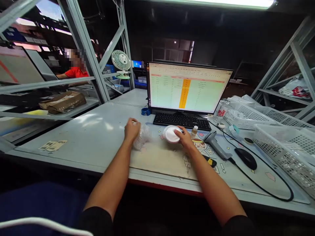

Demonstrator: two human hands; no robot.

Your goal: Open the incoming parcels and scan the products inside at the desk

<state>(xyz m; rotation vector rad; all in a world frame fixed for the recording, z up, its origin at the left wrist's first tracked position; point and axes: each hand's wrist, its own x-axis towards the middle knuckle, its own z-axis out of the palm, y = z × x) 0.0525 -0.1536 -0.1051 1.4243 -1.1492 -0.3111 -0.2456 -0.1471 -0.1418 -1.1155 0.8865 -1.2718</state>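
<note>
Left hand (132, 129) pinched wrap (143, 137), right hand (185, 137) gripped tub (170, 134); I judged them parted, neither yet set down.

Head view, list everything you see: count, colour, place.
Desk: one, white, centre
Tub: one, white, above desk
Bubble wrap: one, clear, beside tub
Monitor: one, black, desk back
Keyboard: one, black, before monitor
Roll: one, blue, beside keyboard
Bottle: one, brownish, near tub
Scanner: one, grey, near bottle
Cutter: one, black-yellow, beside scanner
Mouse: one, black, beside scanner
Baskets: at least two, white, right
Stickers: some, yellowish, left
Racks: several, grey, both sides
Fan: one, green, left rack
Box: one, brown, left rack
Bag: one, white-red, right rack
Person: one, red top, left
Light: one, white, overhead
Left hand: one, bare, at bubble wrap
Right hand: one, bare, holding tub
</note>
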